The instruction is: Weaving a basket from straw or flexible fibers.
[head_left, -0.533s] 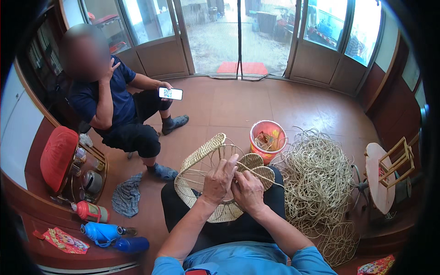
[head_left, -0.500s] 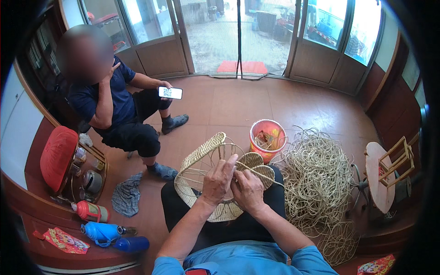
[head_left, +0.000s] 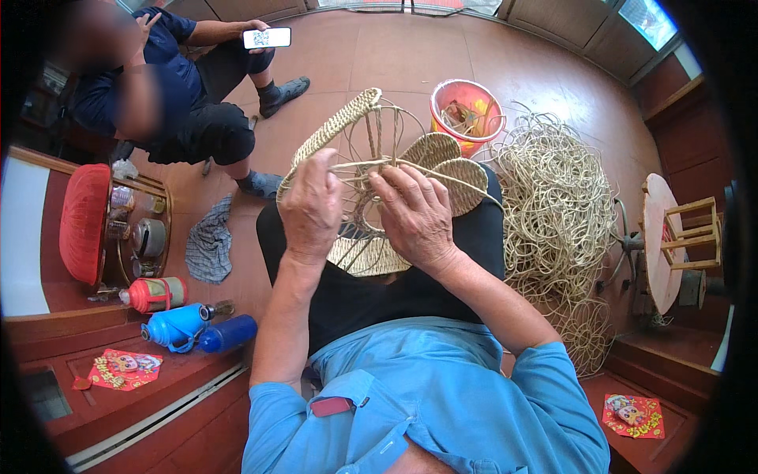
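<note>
Straw-coloured frame on the lap shows the curved band and rounded panels woven, with open spokes apparently left unfilled (left hand closed on cord; right hand touching the spokes, closure not determinable).

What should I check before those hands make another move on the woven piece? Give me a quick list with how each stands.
1. Left hand near the woven piece: ok, at its left side.
2. Right hand at the piece: ok, reaching its middle.
3. Firm grip on a strand: cannot tell from this angle.
4. Piece supported: ok, over the lap.
5. Cord heap free of tangles: not ok, loops lie jumbled on the right.
6. Red bucket apart from both hands: ok, beyond the piece.
</note>
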Tool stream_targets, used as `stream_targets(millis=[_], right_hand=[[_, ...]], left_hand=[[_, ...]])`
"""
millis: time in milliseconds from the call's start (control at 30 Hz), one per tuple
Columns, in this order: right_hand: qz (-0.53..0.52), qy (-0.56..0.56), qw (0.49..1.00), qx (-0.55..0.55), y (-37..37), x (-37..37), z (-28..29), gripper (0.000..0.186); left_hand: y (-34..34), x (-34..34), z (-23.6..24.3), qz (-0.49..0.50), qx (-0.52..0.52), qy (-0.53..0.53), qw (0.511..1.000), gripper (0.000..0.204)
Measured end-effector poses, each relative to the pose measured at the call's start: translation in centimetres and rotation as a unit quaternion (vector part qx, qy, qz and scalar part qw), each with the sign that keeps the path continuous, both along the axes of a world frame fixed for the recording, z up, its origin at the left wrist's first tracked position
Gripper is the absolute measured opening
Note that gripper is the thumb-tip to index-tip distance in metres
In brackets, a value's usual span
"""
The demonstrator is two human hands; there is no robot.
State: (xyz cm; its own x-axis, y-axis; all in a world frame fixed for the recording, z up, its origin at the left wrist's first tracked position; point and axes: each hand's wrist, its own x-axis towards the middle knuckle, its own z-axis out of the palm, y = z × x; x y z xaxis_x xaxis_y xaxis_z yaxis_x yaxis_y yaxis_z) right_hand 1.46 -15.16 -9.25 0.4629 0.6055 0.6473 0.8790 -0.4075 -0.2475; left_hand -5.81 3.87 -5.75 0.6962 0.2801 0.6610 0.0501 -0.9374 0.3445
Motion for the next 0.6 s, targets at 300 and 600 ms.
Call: stream_targets(millis=[300, 600], right_hand=[[-0.001, 0.053, 0.999, -0.003, 0.9, -1.1, 0.8, 0.053], [-0.037, 0.084, 0.995, 0.029, 2.6, -0.2, 1.3, 0.047]], left_hand=[[2.8, 2.4, 5.4, -0.043, -0.374, -0.017, 0.926, 0.022], [-0.8, 2.7, 5.3, -0.016, -0.365, 0.104, 0.925, 0.021]])
